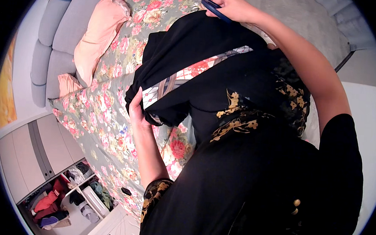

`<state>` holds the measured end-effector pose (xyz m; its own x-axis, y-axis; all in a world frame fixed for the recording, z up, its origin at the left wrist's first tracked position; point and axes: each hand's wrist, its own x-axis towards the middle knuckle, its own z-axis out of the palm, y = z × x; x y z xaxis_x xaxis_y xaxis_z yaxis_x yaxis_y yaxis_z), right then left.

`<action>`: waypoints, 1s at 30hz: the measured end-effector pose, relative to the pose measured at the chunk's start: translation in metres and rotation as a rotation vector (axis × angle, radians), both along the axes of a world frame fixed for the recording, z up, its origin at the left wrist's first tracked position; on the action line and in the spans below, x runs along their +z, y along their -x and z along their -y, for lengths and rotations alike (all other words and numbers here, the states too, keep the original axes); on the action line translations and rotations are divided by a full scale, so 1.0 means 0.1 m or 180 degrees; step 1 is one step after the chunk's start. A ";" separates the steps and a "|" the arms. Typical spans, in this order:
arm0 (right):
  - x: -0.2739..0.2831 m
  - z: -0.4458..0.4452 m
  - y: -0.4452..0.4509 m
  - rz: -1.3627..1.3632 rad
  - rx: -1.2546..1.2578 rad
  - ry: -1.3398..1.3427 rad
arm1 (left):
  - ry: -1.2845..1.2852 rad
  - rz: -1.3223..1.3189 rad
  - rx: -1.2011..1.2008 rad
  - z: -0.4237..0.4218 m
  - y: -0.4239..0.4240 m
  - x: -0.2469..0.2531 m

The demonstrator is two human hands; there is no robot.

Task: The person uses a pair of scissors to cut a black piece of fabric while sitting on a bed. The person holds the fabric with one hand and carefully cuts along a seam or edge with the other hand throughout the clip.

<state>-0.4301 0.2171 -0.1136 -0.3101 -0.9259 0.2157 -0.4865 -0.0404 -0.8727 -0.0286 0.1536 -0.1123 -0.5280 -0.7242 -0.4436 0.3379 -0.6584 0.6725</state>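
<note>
My left hand [138, 111] grips the bunched end of a black cloth garment [192, 34]. The garment lies across my lap and over the edge of the bed. Along it runs a patterned fabric strip [197, 68] in white, red and grey. At the top of the view my right hand [227, 6] holds a pair of scissors [214, 10] with dark blue handles. The blades point left and are partly cut off by the picture's edge. Below the scissors, the black cloth rises close to the handles; whether they touch I cannot tell.
A floral bedsheet [111, 120] covers the bed beneath the garment. Peach pillows [98, 33] lean against a grey padded headboard [68, 25]. At lower left, an open wardrobe compartment [75, 207] holds folded clothes. A small black object [126, 191] lies near the bed's edge.
</note>
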 end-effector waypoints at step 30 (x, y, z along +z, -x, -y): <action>-0.17 0.57 0.03 0.0801 0.0116 0.0447 | -0.0244 -0.0356 -0.0239 0.00 -0.05 -0.01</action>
